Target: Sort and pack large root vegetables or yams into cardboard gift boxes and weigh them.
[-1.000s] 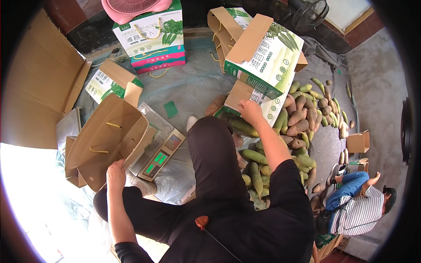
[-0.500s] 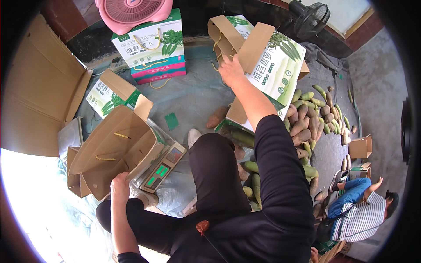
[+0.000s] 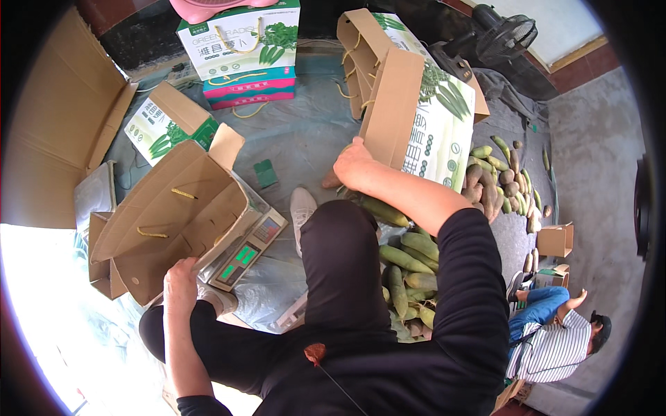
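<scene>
My left hand [image 3: 180, 281] is closed on the near rim of an open cardboard box [image 3: 163, 201] with yellow cord handles, which stands on a digital scale [image 3: 253, 243] with green lit displays. My right hand [image 3: 352, 165] is at the near corner of a tilted white-and-green printed carton [image 3: 444, 132], its thumb against the brown flap; the fingers look curled around the edge, partly hidden. Below that hand lies a green radish [image 3: 383, 210]. A heap of green radishes [image 3: 409, 267] lies beside my right knee, partly covered by my right arm.
Brownish and green radishes [image 3: 510, 184] lie on the floor at the right. Closed printed cartons [image 3: 239, 45] stand at the back under a pink plastic thing [image 3: 208, 7], and a smaller carton [image 3: 166, 125] at left. A black fan [image 3: 506, 35] is at back right. A person [image 3: 551, 340] sits at right.
My right hand has moved from the carton's far flap to its near corner. The carton has shifted away and tipped up, uncovering more green radishes. My left hand stays on the box rim.
</scene>
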`<state>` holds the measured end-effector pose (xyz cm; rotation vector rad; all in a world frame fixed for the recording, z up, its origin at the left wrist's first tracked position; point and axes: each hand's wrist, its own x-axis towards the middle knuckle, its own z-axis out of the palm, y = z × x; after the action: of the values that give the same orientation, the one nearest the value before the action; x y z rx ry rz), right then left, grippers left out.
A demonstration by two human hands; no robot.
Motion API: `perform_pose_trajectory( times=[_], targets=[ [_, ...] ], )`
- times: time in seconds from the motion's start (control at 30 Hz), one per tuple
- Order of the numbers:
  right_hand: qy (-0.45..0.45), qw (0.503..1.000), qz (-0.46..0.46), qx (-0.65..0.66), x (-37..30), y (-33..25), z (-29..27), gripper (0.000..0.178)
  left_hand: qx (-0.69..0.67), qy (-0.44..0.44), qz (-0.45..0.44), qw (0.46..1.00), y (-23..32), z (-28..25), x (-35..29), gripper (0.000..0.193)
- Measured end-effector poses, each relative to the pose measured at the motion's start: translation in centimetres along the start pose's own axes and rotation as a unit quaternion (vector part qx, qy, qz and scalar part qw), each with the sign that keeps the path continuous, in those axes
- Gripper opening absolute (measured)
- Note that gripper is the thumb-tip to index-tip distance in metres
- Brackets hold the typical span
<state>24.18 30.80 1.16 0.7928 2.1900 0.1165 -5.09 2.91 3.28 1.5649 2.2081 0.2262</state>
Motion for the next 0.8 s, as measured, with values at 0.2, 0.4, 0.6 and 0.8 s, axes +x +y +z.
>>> perform_pose_trajectory(
  times=[0.2, 0.4, 0.6, 0.8],
  targets=[
    [-0.087, 0.993, 0.031, 0.073, 4.9, -1.7, 1.4, 0.032, -0.014, -0.014, -0.004, 1.000, 0.2, -0.1, 0.0, 0.023],
    [-0.087, 0.964, -0.007, 0.252, 6.2, 1.7, 1.9, 0.025, -0.031, -0.013, -0.019, 0.999, 0.1, -0.6, -0.1, 0.023],
    [-0.058, 0.984, 0.145, 0.087, 9.0, 6.6, 4.8, 0.038, -0.040, -0.017, -0.035, 0.998, 0.2, -0.7, 0.3, 0.023],
    [-0.219, 0.960, 0.170, 0.026, 11.0, 10.9, 8.4, 0.044, -0.045, -0.034, -0.046, 0.997, 0.4, -0.9, 0.9, 0.024]
  ],
)
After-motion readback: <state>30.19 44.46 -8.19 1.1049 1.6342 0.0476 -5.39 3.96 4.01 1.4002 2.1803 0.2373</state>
